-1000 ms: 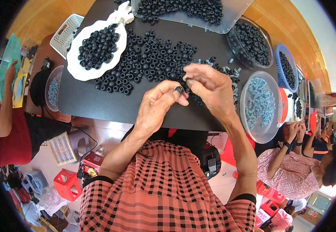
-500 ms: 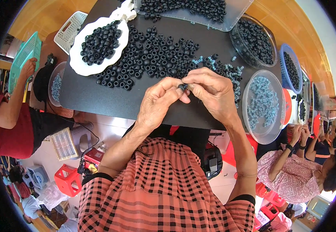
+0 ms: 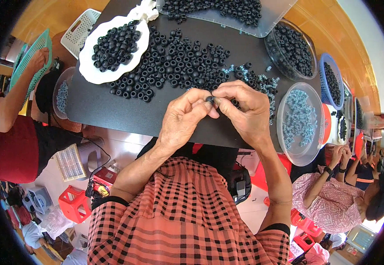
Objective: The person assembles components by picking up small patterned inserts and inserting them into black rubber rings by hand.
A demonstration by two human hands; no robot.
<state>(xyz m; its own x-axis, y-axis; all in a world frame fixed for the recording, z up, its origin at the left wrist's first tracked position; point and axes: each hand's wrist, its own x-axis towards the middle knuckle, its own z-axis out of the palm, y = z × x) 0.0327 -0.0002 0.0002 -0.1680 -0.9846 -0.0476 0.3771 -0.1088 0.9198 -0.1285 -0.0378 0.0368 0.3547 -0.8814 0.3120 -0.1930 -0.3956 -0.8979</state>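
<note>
My left hand (image 3: 184, 120) and my right hand (image 3: 244, 111) meet fingertip to fingertip over the black table top (image 3: 108, 110). Between them they pinch one small black ring (image 3: 210, 100). Just beyond the fingers lies a wide heap of black rings (image 3: 174, 62). To its right is a smaller scatter of rings mixed with pale blue-grey pieces (image 3: 258, 81). Whether a second piece sits in my right fingers is hidden.
A white dish (image 3: 112, 48) holds black rings at the far left. A clear tray (image 3: 227, 11) and round clear tubs (image 3: 291, 44) of rings line the far side. A clear bowl (image 3: 299, 121) of pale pieces sits right. Other people sit at left (image 3: 11, 128) and lower right (image 3: 329, 198).
My hands stay pinched together in the same spot. The person at left has raised a green basket higher.
</note>
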